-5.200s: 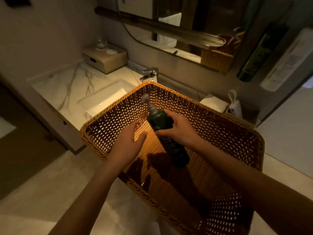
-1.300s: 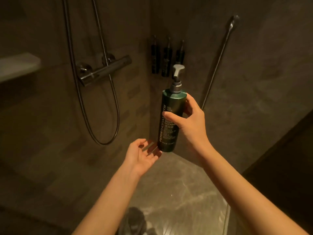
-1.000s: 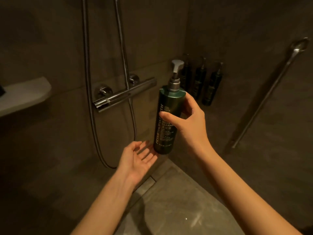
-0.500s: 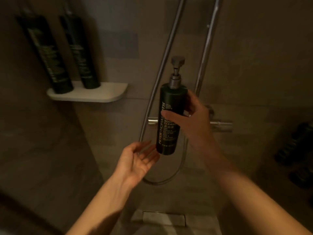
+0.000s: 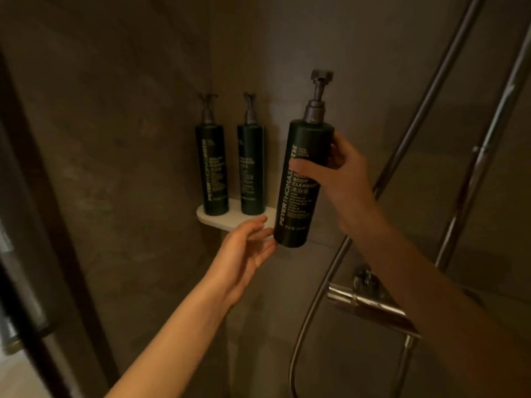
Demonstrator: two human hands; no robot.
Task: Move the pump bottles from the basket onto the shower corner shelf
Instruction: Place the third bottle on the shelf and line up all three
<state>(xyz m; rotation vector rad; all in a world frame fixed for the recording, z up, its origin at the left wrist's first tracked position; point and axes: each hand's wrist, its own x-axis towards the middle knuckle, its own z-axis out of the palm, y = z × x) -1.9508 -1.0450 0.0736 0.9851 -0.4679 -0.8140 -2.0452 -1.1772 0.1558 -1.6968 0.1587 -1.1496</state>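
My right hand (image 5: 343,175) grips a dark green pump bottle (image 5: 301,179) around its upper body and holds it upright in the air, just right of the white corner shelf (image 5: 230,221). My left hand (image 5: 244,251) is open, palm up, with its fingertips by the bottle's lower left edge and just in front of the shelf's rim. Two matching pump bottles (image 5: 214,165) (image 5: 251,165) stand side by side on the shelf against the wall. The basket is out of view.
Chrome shower rails and a hose (image 5: 425,133) run down the wall on the right. A chrome mixer bar (image 5: 370,308) juts out below my right forearm. A dark door frame (image 5: 34,225) stands at the left.
The view has swung left and closer to the corner shelf. The held bottle now hangs beside the shelf's right end, and my left hand has risen to the shelf's rim.
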